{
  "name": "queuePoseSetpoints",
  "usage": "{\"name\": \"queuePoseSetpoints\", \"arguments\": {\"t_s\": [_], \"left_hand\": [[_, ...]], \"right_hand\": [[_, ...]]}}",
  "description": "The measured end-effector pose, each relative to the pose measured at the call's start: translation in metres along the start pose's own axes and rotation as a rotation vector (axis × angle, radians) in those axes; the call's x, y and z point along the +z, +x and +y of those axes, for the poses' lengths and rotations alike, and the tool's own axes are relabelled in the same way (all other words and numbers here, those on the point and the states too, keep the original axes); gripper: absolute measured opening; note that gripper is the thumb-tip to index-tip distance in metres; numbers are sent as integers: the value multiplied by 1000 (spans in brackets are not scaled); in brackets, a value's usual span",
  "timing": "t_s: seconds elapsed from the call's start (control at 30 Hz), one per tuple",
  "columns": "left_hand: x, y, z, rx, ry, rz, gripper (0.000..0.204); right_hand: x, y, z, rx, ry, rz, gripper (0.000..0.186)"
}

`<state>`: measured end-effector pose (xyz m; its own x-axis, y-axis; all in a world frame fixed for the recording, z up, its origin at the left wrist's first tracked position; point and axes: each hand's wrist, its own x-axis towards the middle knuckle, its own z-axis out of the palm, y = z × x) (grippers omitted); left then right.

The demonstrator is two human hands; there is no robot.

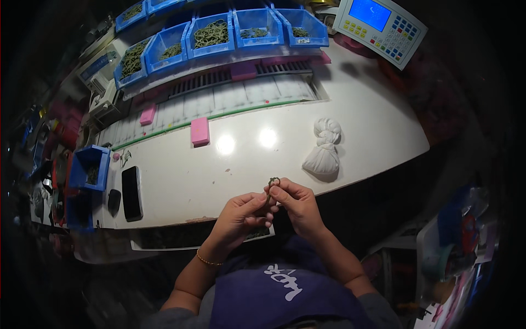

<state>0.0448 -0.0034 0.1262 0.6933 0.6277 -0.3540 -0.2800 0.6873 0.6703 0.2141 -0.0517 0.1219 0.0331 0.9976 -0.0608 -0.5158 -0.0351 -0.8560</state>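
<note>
Just above the table's front edge, my left hand (247, 211) and my right hand (296, 203) meet with fingertips pinched together. Between them is a small dark green ring-shaped piece (274, 180); its loop pokes up past my right thumb and forefinger, and a thin part runs down to my left fingertips. Fingers cover the rest of it. To the right of my hands lies a knotted white cloth pouch (322, 159) on the white table (252, 159). Farther back on the left stands a pink block (200, 132).
Blue bins (211, 38) of green ring-like pieces line the back rack, above a lit panel (213, 102). A keypad console (381, 30) stands back right. At left are a phone (132, 193), a black mouse-like object (114, 202) and another blue bin (89, 167). An open drawer (189, 236) sits below.
</note>
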Motion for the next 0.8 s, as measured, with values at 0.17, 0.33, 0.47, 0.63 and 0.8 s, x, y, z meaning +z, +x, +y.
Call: {"name": "queuePoseSetpoints", "arguments": {"t_s": [0.17, 0.33, 0.47, 0.63, 0.8], "left_hand": [[1, -10, 0, -25, -44, 2, 26], [1, -9, -2, 12, 56, 35, 26], [-1, -6, -3, 15, 72, 41, 24], [-2, -5, -10, 44, -5, 9, 18], [2, -3, -19, 135, -61, 17, 13]], "right_hand": [[1, -4, 4, 43, 38, 27, 18], [-2, -4, 7, 29, -6, 31, 18], [-6, -3, 7, 22, -4, 8, 18], [-6, -2, 8, -25, -70, -8, 17], [-10, -2, 6, 0, -102, -98, 16]]}}
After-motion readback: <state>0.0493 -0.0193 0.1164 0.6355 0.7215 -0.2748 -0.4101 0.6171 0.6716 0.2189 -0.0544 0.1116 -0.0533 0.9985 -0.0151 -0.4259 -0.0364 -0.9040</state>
